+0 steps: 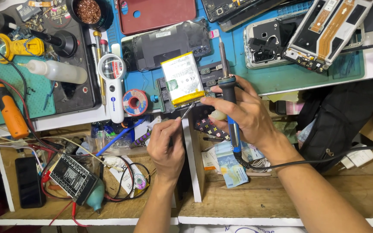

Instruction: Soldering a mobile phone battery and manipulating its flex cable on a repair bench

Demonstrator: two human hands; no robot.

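Battery, flat and rectangular with a white label and yellow-wrapped edges (182, 78), is clamped tilted in a small dark holder jig (208, 75) at the near edge of the blue work mat (281, 80). Just below the battery's lower right corner, thin metal tweezers (187, 111) are pinched between the fingers of the left hand (165, 146), their tips aimed up at that corner. A blue-and-black soldering iron (229, 95) is gripped in the closed right hand (242, 114), pen-fashion, with its tip pointing away past the battery's right side (the tip itself is not seen touching anything).

For clean work here, the hot tip is best kept off the battery's wrap, and the tweezers held steady at the corner; both wrists would be steadied against the bench edge.

Room is tight: left of the battery lie a red-and-white solder reel (134, 102) and a white magnifier (113, 82); behind it sits a dark opened phone body (169, 43). Open space is found only toward the person, below the battery.
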